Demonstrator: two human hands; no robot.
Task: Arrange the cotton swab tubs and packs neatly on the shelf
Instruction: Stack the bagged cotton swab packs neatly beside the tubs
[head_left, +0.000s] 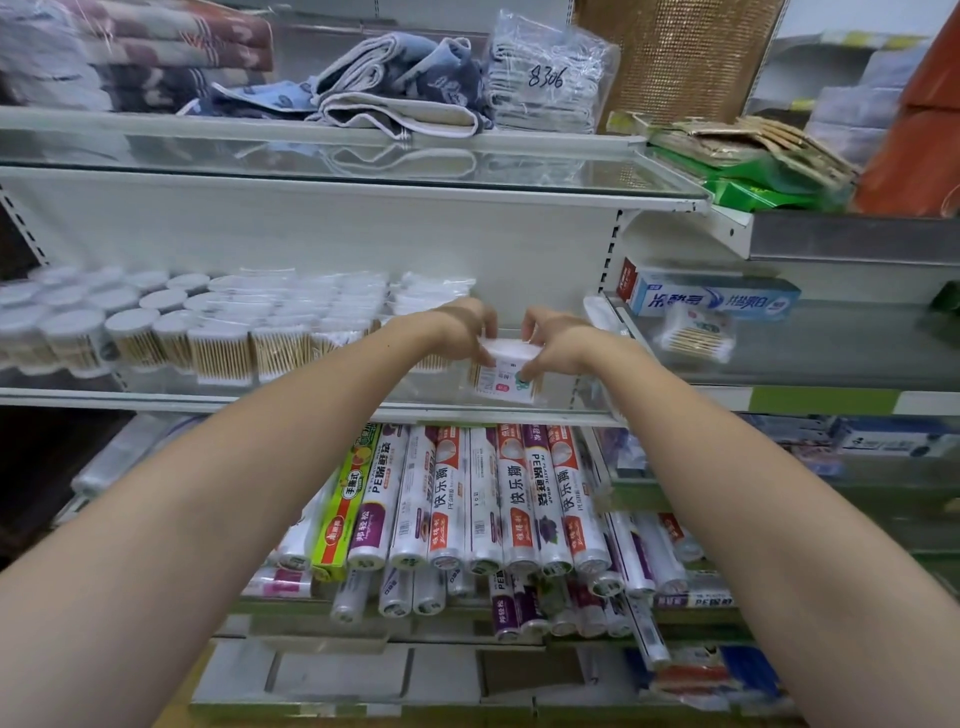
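Both arms stretched out to the middle shelf (311, 402), a white metal ledge with a clear front lip. Left hand (462, 327) and right hand (553, 338) curled round one cotton swab pack (506, 376), left fingers pinching its upper left corner, right fingers and thumb hooked over its top and right side. Pack held just above the shelf's front lip, at the right end of the stocked row, label facing outward (print too small to read), swab sticks standing roughly upright inside, long axis near vertical with a slight tilt to the right. Left of it, touching or nearly so, rows of round cotton swab tubs (130, 332) with white lids, upright and packed close, then flatter clear packs (311, 306) stacked behind toward the back panel. Open room only to the right of the held pack: a bare strip of shelf running to the slotted upright (610, 260) that ends the bay. Beyond that upright, on the neighbouring shelf, a toothpaste box (711, 296) lying on its side and one loose swab pack (696, 338) beside it. Folded towels (405, 83) on the glass shelf above; rolls of plastic wrap (493, 499) lying lengthwise below, ends outward.
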